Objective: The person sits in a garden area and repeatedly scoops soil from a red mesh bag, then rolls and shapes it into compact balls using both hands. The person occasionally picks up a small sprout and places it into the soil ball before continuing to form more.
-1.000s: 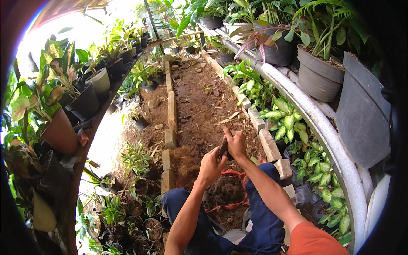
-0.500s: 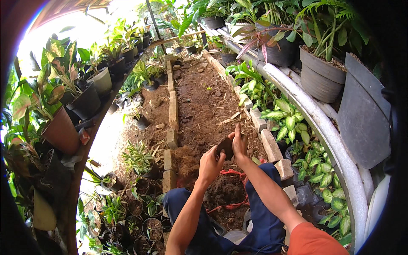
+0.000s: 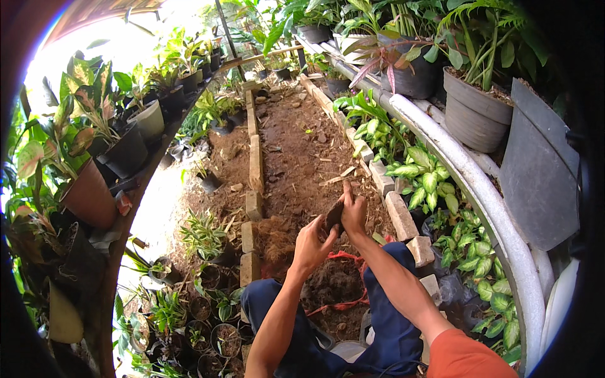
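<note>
While clamping dark piece (image 3: pixel 334 216) between left hand (image 3: pixel 312 244) and right hand (image 3: pixel 354 216), close together above soil bed (image 3: pixel 295 151), beware of dropping, likely caused by loose or uneven finger pressure; cannot identify material.

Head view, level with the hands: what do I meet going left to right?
Reddish-brown pot → striped-leaf plant → left brick edging → left hand → dark object → right hand → right brick edging → whitish pipe → dark grey container.
</note>
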